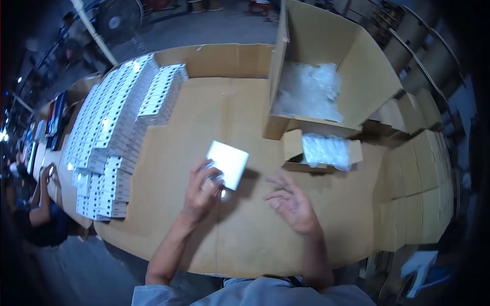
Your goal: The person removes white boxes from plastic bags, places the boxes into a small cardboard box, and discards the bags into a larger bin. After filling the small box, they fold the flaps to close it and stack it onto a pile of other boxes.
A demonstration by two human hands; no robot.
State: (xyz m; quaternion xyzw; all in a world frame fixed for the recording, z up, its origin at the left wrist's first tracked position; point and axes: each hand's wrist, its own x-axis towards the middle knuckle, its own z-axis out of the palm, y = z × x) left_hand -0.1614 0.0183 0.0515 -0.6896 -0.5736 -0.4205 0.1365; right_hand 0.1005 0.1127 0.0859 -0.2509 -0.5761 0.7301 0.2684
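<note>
The left hand (203,189) has its grip clamped on the white box (229,162) at centre (right hand (294,204) is open, fingers apart), and weak pinching could make it drop

Far left, a large round fan (113,22) stood beside a slanting pale pole (94,33). Far off, a red stool (259,8) sat on grey floor. At left, a dark-clothed person (45,219) raised one forearm beside a side table (57,178).
</note>
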